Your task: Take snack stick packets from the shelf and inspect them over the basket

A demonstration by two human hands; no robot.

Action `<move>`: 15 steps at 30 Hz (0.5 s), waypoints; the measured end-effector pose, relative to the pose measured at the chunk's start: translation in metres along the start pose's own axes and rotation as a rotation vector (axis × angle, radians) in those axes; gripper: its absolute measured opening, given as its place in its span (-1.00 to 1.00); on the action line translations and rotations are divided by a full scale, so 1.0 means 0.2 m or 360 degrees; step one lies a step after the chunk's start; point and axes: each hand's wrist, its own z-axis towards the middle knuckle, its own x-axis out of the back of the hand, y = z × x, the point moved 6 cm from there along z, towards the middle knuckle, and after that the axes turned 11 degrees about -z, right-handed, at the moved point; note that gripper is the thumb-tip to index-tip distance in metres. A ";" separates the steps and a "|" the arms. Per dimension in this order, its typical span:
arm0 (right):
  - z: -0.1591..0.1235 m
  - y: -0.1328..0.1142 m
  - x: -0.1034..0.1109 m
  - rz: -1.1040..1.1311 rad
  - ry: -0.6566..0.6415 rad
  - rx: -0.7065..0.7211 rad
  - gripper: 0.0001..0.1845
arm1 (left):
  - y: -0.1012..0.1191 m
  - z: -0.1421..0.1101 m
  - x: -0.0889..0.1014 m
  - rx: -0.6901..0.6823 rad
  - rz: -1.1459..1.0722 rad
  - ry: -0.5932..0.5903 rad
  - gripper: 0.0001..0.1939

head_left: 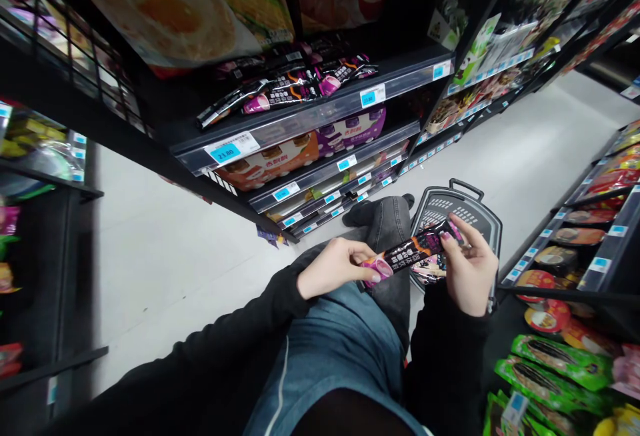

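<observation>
A slim black drink-powder sachet (407, 254) with orange and pink print is stretched between my hands above my knees. My left hand (337, 266) pinches its end with the pink cup picture. At the other end, my right hand (469, 259) grips it between thumb and fingers. Below and behind the right hand stands a dark grey shopping basket (493, 213); some packets (429, 269) lie inside it, partly hidden by the sachet and hand. Similar black sachets (295, 86) are spread loosely along the shelf in front of me.
Large cereal bags (180, 13) stand behind the loose sachets. Boxed cup drinks (350, 133) fill the shelf below. Price tags line the shelf edge (320, 113). At the right, another rack holds green packets (560, 363) and round tubs (557, 263). A pale floor (165, 236) runs between the racks.
</observation>
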 end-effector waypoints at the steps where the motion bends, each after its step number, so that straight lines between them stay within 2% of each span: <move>1: 0.00 0.00 0.00 0.0013 0.0016 -0.0014 -0.53 | 0.00 0.00 0.00 0.0012 0.0038 -0.0019 -0.65; 10: -0.01 0.04 -0.02 0.0182 0.0035 -0.0193 -0.53 | -0.03 0.01 -0.02 0.0078 -0.0009 -0.0096 -0.62; 15: 0.00 0.08 -0.03 0.0327 0.0038 -0.0316 -0.53 | -0.02 -0.01 -0.05 0.0002 -0.0034 -0.0144 -0.60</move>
